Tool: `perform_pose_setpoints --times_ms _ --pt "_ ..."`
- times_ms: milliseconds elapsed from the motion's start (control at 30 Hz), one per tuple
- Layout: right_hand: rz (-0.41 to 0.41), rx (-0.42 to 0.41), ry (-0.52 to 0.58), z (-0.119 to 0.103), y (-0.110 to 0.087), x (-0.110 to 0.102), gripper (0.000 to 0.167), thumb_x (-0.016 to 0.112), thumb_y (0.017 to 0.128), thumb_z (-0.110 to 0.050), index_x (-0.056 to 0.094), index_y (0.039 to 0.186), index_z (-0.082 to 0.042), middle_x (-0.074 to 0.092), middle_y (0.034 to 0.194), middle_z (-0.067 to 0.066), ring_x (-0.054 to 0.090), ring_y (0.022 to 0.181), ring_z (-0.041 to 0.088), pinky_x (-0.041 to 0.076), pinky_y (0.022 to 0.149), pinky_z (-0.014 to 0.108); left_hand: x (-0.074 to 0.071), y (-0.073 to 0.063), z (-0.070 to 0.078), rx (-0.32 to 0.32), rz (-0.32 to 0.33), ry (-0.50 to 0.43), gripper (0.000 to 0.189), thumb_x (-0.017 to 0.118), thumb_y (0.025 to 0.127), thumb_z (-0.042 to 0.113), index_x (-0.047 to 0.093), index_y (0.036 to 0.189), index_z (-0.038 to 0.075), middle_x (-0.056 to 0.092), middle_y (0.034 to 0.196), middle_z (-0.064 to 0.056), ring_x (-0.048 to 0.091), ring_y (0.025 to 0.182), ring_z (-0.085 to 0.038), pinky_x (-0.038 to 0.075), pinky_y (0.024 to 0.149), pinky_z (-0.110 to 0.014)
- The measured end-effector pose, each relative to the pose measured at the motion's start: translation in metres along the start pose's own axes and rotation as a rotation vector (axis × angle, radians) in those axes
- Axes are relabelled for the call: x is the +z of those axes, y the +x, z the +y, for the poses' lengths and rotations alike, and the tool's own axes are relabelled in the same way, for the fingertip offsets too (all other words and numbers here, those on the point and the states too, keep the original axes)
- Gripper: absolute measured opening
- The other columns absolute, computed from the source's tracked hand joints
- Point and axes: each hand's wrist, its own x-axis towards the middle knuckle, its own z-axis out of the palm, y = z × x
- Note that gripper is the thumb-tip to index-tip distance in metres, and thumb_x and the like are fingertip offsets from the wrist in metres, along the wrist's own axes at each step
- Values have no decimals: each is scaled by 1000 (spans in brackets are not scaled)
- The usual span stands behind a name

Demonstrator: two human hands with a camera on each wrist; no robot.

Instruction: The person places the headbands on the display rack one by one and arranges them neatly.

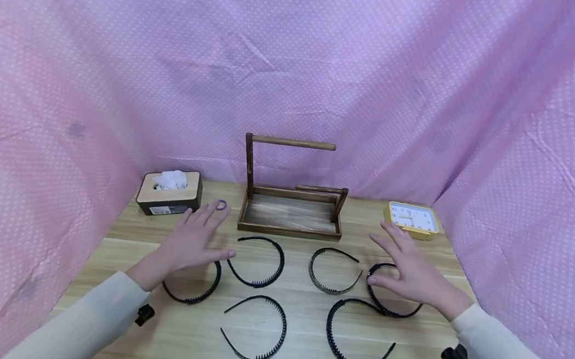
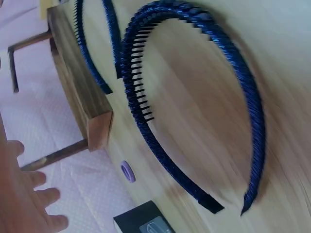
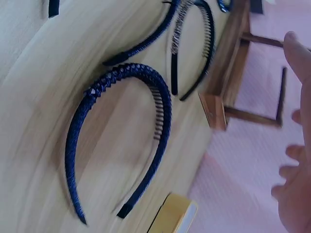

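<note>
Dark, toothed headbands, six in all, lie spread across the wooden table (image 1: pixel 303 334), three on the left and three on the right. The left hand (image 1: pixel 192 242), fingers spread and holding nothing, hovers over the leftmost headband (image 1: pixel 191 302); the right hand (image 1: pixel 407 274), equally loose and bare, hangs over the rightmost headband (image 1: pixel 398 316), well apart from the other. The lower right headband (image 1: pixel 329 330) has one end at that rightmost band; whether they touch I cannot tell. Behind them, between the hands, stands a brown wooden rack (image 1: pixel 289 233) with two horizontal bars. A tissue box (image 1: pixel 169 195) and a small purple ring (image 2: pixel 130 179) sit to its left, a yellow clock (image 1: pixel 412 218) to its right.
</note>
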Motion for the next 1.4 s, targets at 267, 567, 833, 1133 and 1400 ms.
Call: perform_pose_setpoints --times_ms 267,567,833,1133,1400 --pt "36 -31 42 18 -33 -13 55 91 76 -29 71 124 -10 71 123 2 68 111 28 55 92 49 2 23 -12 -150 -29 -372 79 62 99 54 36 159 10 46 155 -22 52 134 -45 44 108 -64" --pt "12 49 160 34 -69 16 43 91 77 -25 75 114 -11 77 108 -1 70 95 15 59 70 32 9 52 -14 -299 -67 -660 58 59 104 41 51 149 6 62 138 -19 60 125 -41 52 102 -53" --pt "-33 70 252 36 -88 47 41 89 79 -25 74 114 -9 77 106 2 70 93 10 60 74 31 30 72 -18 -365 -67 -773 56 63 103 25 48 149 -3 63 132 -23 64 113 -37 59 82 -39" --pt "-59 46 202 35 -91 57 43 90 76 -32 75 112 -12 77 105 -2 71 93 7 60 79 32 45 81 -17 -416 -118 -842 63 70 99 19 44 150 -6 60 137 -28 67 112 -37 60 88 -44" --pt "-81 27 220 35 -92 63 40 89 78 -32 75 110 -13 76 103 -5 69 90 3 60 76 29 51 83 -12 -443 -121 -818 58 69 99 17 48 148 -6 61 136 -28 62 121 -39 58 89 -40"
